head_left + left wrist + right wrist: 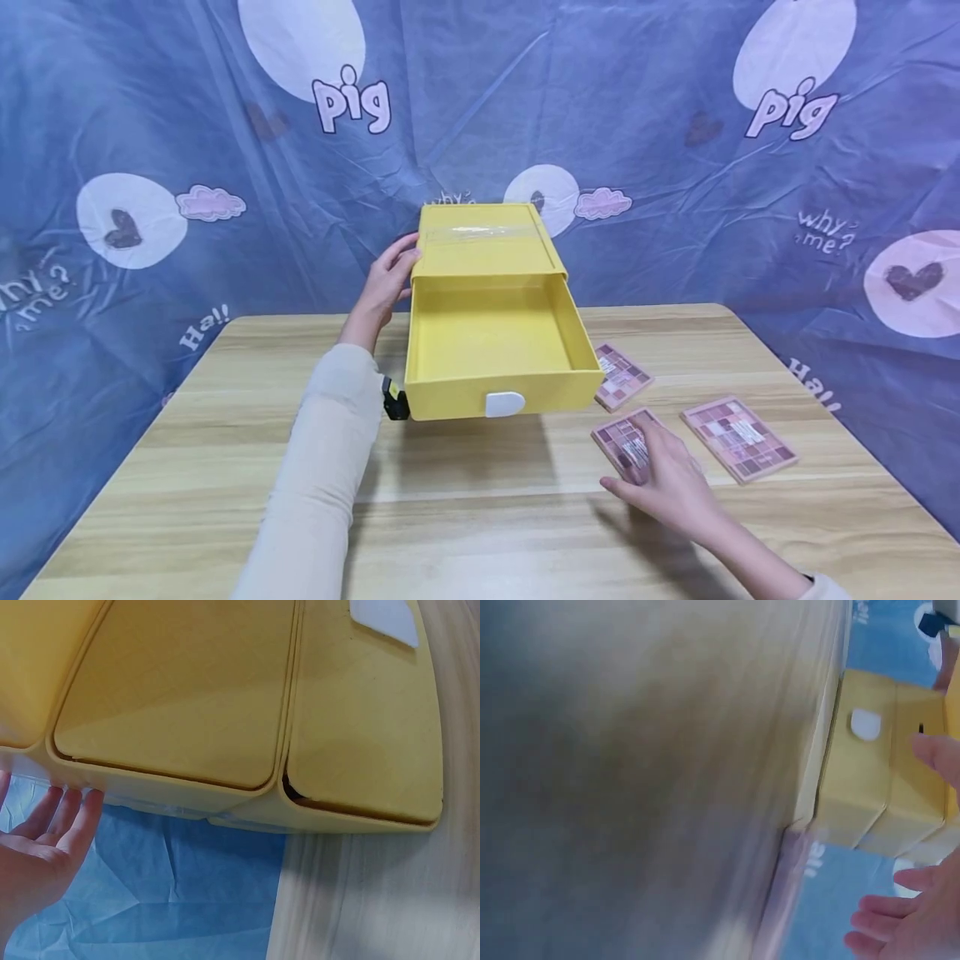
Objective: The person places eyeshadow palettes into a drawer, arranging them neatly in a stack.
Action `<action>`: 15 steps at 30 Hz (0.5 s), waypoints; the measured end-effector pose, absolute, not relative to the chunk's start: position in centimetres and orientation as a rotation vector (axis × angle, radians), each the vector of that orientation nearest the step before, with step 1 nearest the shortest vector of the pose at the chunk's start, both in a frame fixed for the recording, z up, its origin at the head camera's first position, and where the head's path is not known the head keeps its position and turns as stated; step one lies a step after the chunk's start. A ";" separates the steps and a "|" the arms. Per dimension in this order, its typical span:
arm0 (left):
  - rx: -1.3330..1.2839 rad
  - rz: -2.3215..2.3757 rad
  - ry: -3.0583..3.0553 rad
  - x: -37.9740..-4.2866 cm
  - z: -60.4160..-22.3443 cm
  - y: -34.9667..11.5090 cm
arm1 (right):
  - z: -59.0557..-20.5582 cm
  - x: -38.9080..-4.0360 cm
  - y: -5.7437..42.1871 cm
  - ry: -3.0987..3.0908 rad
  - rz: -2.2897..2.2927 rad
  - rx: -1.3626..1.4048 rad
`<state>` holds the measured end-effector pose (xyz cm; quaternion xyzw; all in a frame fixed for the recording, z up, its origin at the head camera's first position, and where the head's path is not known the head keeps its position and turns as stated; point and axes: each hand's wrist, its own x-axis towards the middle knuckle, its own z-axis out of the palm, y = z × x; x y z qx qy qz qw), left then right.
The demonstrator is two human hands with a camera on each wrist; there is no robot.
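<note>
A yellow drawer unit [487, 237] stands at the back of the table, its top drawer [487, 396] pulled out toward me. My left hand [386, 279] touches the unit's left side near the top; the left wrist view shows its fingers [81, 821] straight against the yellow wall. My right hand [671, 487] is over an eyeshadow palette [617, 437] on the table, covering part of it. In the right wrist view, the right hand's fingers are spread apart. Whether they touch the palette cannot be told.
Two more eyeshadow palettes [741, 439] lie on the wooden table [187, 467], one right of my right hand and one beside the drawer unit. Lower drawers [180, 697] sit beneath the pulled-out one. A blue printed cloth [637, 100] hangs behind.
</note>
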<state>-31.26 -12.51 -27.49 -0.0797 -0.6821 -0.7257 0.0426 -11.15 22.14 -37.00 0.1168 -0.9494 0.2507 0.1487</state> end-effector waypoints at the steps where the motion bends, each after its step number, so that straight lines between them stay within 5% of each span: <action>1: -0.246 -2.225 -2.084 -31.3 -27.5 -12.5 | -37.1 -11.1 22.5 -2.741 0.705 0.329; 15: -0.253 -2.237 -2.096 -31.3 -27.5 -12.7 | -38.8 -11.7 26.1 -2.832 0.618 0.253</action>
